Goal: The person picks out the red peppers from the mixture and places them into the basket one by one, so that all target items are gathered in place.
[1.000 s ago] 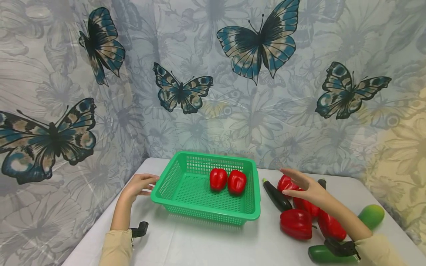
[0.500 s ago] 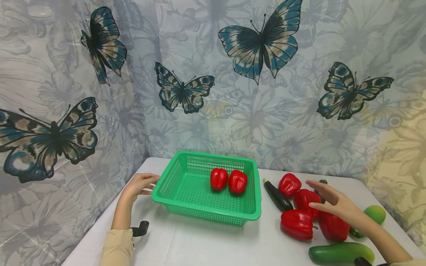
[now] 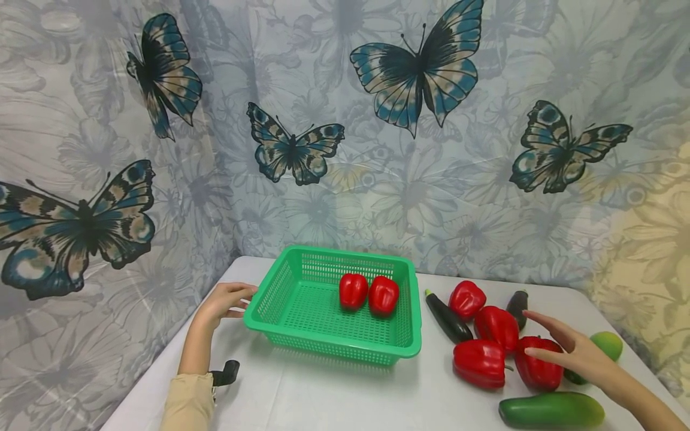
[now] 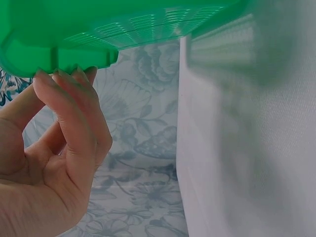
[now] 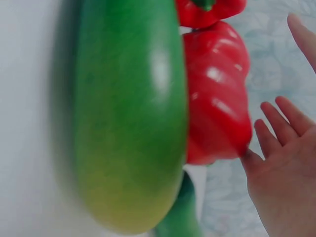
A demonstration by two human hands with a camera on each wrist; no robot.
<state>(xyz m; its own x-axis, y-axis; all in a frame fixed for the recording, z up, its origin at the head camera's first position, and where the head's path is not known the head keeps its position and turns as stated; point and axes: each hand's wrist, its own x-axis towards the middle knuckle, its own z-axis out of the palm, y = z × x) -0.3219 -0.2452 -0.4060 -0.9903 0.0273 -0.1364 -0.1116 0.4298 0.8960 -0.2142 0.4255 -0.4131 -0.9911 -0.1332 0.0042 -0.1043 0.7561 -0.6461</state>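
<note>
My left hand [image 3: 218,302] is at the left rim of a green perforated plastic basket [image 3: 336,348]. In the left wrist view its loosely bent fingertips touch the rim edge from below. Inside the basket, toward the right, lie two red bell peppers [image 3: 353,292]. My right hand [image 3: 584,354] hovers at the right with thumb and fingers spread apart, holding nothing. Its fingers reach over a red bell pepper [image 3: 539,371], which the right wrist view shows beside the hand. A long green vegetable with a yellowish end [image 5: 133,108] lies in front of that pepper.
More red bell peppers [image 3: 478,363] lie grouped right of the basket. Two dark eggplants [image 3: 448,316] flank them. A green mango [image 3: 607,345] and a partly hidden dark green vegetable [image 3: 574,377] lie by the right hand. Butterfly-print cloth [image 3: 415,197] hangs behind the white table [image 3: 334,398].
My right hand has moved right and toward me, from over the rear peppers to the right-hand pepper, uncovering vegetables behind it. The left hand and basket stay in place.
</note>
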